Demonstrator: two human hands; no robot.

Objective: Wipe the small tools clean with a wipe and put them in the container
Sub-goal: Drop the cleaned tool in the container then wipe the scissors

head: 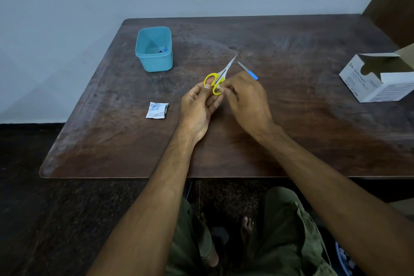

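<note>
Two hands on the scissors (pixel 220 76): left hand (pixel 198 105) grips the yellow handles, right hand (pixel 244 96) pinches there too, blades pointing away, container (pixel 154 49) up-left.

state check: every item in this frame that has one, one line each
scissors: blades closed, held off the table by the yellow handles
left hand: grips a scissor handle
right hand: pinches at the handles
blue-handled tool: lying on the table, partly behind the right hand
blue container: upright, no lid, small items inside
wipe packet: torn, flat on the table
white box: flaps open
</note>
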